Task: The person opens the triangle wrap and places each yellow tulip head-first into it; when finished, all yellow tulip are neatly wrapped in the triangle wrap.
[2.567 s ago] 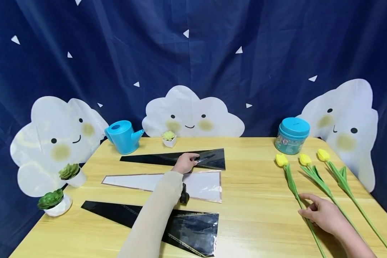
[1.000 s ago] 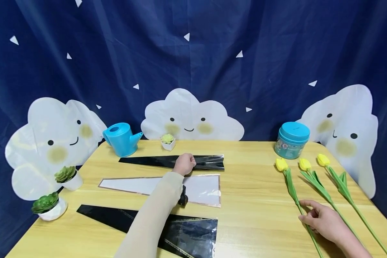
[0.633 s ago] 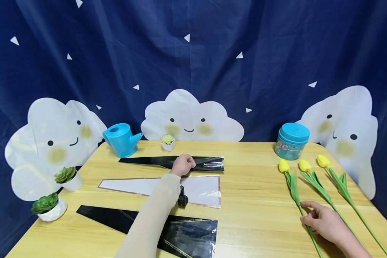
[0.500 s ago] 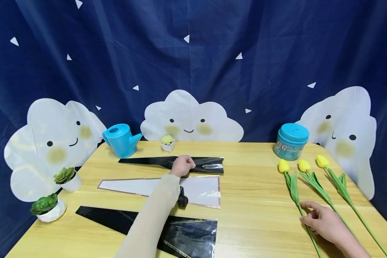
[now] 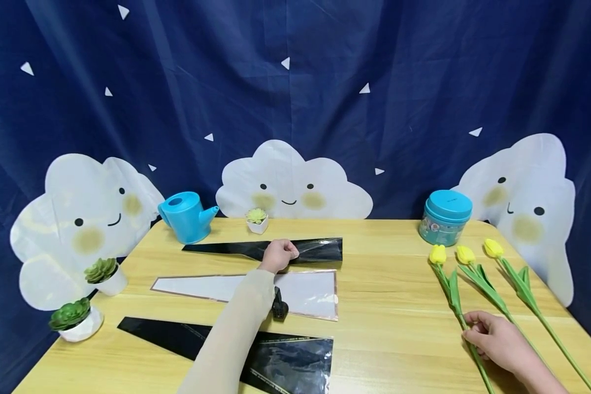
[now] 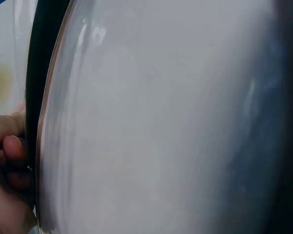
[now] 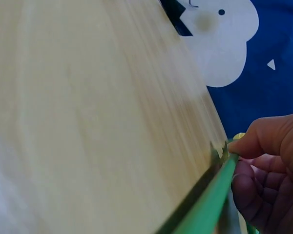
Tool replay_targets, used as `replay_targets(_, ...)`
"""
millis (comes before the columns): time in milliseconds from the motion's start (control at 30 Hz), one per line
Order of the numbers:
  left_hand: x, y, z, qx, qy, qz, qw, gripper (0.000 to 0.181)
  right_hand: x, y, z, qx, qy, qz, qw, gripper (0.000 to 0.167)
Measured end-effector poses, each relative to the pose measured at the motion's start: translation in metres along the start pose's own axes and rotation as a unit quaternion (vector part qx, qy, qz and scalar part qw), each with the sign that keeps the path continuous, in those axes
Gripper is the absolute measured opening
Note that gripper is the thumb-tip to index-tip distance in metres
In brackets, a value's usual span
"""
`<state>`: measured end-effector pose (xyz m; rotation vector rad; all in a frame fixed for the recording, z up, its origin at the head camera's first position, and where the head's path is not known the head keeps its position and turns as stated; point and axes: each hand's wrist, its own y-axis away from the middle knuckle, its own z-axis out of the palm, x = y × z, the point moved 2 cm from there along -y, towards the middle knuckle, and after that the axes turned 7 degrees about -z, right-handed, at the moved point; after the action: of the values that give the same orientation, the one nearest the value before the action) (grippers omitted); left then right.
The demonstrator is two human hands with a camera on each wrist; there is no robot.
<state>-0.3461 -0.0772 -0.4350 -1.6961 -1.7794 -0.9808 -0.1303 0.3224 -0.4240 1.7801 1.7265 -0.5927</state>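
Observation:
My left hand [image 5: 279, 255] pinches the edge of the farthest black tapered flower sleeve [image 5: 322, 250], which bulges a little along its length. In the left wrist view that hand [image 6: 12, 175] sits behind a dark strip, with blurred whitish plastic filling most of the picture. A white tapered sleeve [image 5: 307, 293] lies nearer, partly under my forearm. Closest is another black sleeve [image 5: 295, 361]. At the right, my right hand [image 5: 497, 340] pinches the stem of the leftmost yellow tulip [image 5: 438, 254]; the right wrist view shows thumb and finger on its green stem [image 7: 212, 200].
Two more yellow tulips [image 5: 465, 254] lie beside it at the right. A blue watering can [image 5: 186, 219], a small potted succulent [image 5: 258, 220] and a blue-lidded jar [image 5: 445, 218] stand along the back edge. Two white-potted succulents [image 5: 110, 279] sit at the left edge.
The left hand stays on the far black sleeve, whose wide end has narrowed and buckled upward. The right hand has shifted the leftmost tulip slightly right, turning its flower and leaves.

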Motion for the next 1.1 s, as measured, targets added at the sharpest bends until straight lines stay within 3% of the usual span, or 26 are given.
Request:
replay_targets(167,-0.004,-0.002,0.000,-0.010,0.029,-0.004,0.9995,0.013,-0.006,0.001,-0.004,0.026,0.003,-0.016,0.9995,0.032)
replay_targets(333,-0.004,-0.001,-0.001,-0.021,0.046,-0.012,0.9987,0.014,-0.014,-0.001,-0.009,0.060,-0.058,-0.030,0.9961,0.039)
replay_targets(533,-0.005,-0.003,0.001,-0.038,0.040,-0.013,0.9984,0.014,-0.022,-0.008,-0.015,0.137,-0.116,-0.070,0.9813,0.036)
replay_targets(700,-0.005,-0.002,-0.001,-0.051,0.031,-0.006,0.9982,0.013,-0.032,-0.017,-0.018,0.179,-0.158,-0.088,0.9670,0.027)
replay_targets(833,-0.005,-0.002,-0.002,-0.057,0.032,-0.003,0.9978,0.013,-0.043,-0.026,-0.015,0.207,-0.243,-0.110,0.9412,0.017)
replay_targets(967,-0.005,-0.002,-0.001,-0.060,0.037,0.000,0.9975,0.012,-0.048,-0.039,-0.008,0.228,-0.338,-0.141,0.9022,0.025)
replay_targets(1100,-0.004,0.000,-0.002,-0.061,0.044,0.011,0.9971,0.013,-0.033,-0.064,0.004,0.248,-0.400,-0.177,0.8645,0.020)
